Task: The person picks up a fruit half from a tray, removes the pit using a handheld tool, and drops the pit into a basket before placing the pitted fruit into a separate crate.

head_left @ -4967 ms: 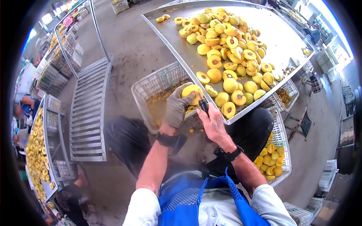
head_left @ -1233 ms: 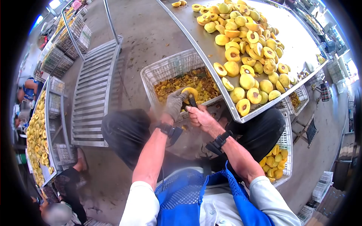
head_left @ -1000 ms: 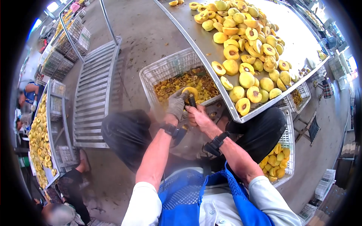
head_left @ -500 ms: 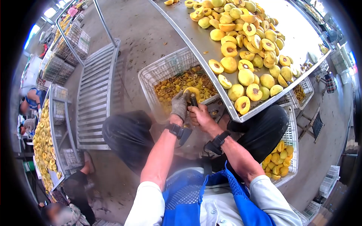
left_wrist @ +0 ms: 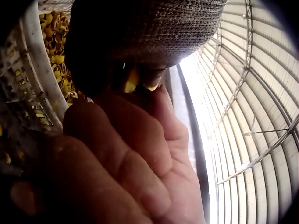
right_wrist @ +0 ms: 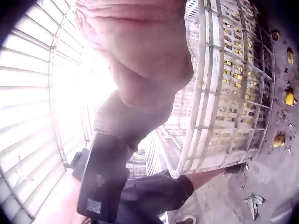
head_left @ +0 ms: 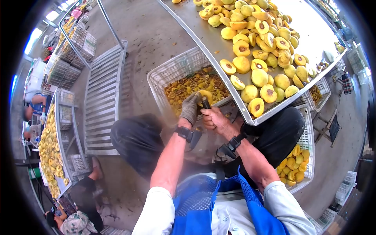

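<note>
In the head view the gloved left hand [head_left: 190,108] grips a yellow fruit half [head_left: 205,96] above the near edge of a white crate [head_left: 156,84] of fruit scraps. Bare, the right hand [head_left: 215,118] curls round a dark-handled tool [head_left: 206,103] whose end meets the fruit. The left wrist view has the grey glove [left_wrist: 154,28] over the bare fingers [left_wrist: 135,135], with a sliver of yellow [left_wrist: 132,80] between them. The tool's tip is hidden. Fruit halves [head_left: 259,77] lie heaped on a metal table [head_left: 196,23] at the right.
A slatted metal trolley [head_left: 102,90] stands at the left, beyond it a second fruit-covered table [head_left: 62,156] with people near it. A crate of yellow halves [head_left: 309,137] sits by the right knee. Fruit bits [right_wrist: 289,98] lie on the floor.
Since five seconds ago both hands have come lower, closer to the body, and the view has shifted. Over the last second they stay together at the fruit, with only slight shifts in hand pose.
</note>
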A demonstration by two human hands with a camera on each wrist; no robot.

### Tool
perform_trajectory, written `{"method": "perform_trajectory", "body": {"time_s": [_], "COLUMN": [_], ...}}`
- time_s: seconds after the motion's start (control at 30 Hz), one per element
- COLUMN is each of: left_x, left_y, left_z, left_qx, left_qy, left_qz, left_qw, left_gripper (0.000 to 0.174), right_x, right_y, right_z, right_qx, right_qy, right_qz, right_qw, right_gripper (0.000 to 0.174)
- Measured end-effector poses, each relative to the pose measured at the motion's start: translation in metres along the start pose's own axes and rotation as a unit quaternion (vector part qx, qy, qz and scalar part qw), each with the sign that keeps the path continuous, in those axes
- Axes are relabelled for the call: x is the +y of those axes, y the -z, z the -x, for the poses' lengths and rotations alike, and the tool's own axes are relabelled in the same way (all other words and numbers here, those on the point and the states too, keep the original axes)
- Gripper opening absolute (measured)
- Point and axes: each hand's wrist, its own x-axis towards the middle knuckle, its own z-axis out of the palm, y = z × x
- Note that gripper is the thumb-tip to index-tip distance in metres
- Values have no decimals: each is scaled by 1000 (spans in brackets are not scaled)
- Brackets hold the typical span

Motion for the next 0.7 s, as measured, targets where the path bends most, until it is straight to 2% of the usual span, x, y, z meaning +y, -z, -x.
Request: {"method": "perform_trajectory", "body": {"time_s": [0.1, 0.17, 0.4, 0.5, 0.57, 0.7], "left_x": [5, 10, 15, 19, 17, 12], "left_y": [2, 0, 0, 1, 1, 9], "left_z": [3, 4, 9, 12, 9, 0], "left_qx": [-24, -23, -39, -40, -48, -72], "left_qy": [14, 20, 37, 56, 59, 77], "left_qz": [-3, -8, -19, -31, -13, 0], "left_qw": [1000, 1000, 998, 997, 997, 994], "left_gripper": [26, 27, 28, 28, 27, 26], "right_x": [1, -1, -6, -4, -4, -5], "right_y": [6, 9, 6, 9, 11, 12], "right_z": [0, 1, 5, 4, 3, 5], "right_qx": [-32, -93, -78, -87, -121, -117], "right_qy": [-23, -29, -30, -36, -39, -42], "right_qz": [-19, -39, -41, -36, -58, -58], "right_qw": [999, 995, 996, 995, 990, 991], "right_gripper": [36, 39, 37, 41, 35, 36]}}
